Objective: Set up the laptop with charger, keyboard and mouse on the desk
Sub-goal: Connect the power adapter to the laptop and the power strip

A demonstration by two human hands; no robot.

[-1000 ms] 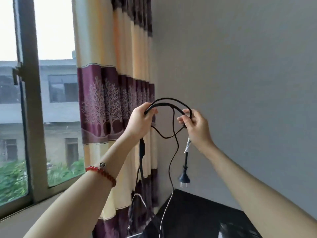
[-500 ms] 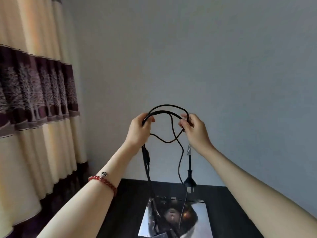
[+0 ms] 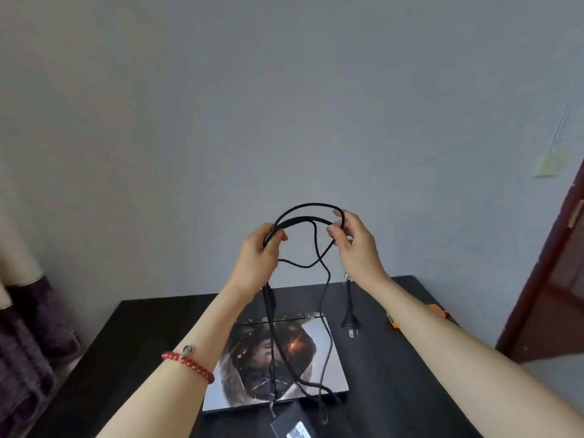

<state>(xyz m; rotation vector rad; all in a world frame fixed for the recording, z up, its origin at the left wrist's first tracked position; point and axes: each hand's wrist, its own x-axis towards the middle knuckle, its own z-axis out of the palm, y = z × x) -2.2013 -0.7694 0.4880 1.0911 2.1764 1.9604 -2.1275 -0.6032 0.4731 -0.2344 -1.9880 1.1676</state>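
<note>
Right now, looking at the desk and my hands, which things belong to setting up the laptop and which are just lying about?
For the job:
charger cable, held in left hand and right hand
wall plug
power brick
closed laptop
desk

Lying about:
orange thing
curtain

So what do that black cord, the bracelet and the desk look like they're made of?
The cord looks like matte black rubber or plastic sheathing: it droops in soft loops between the left hand and right hand. The bracelet looks like glossy red beads, glass or stone, with a small silvery metal charm. The desk seems dark wood or laminate; its faint sheen leaves that open.
</note>
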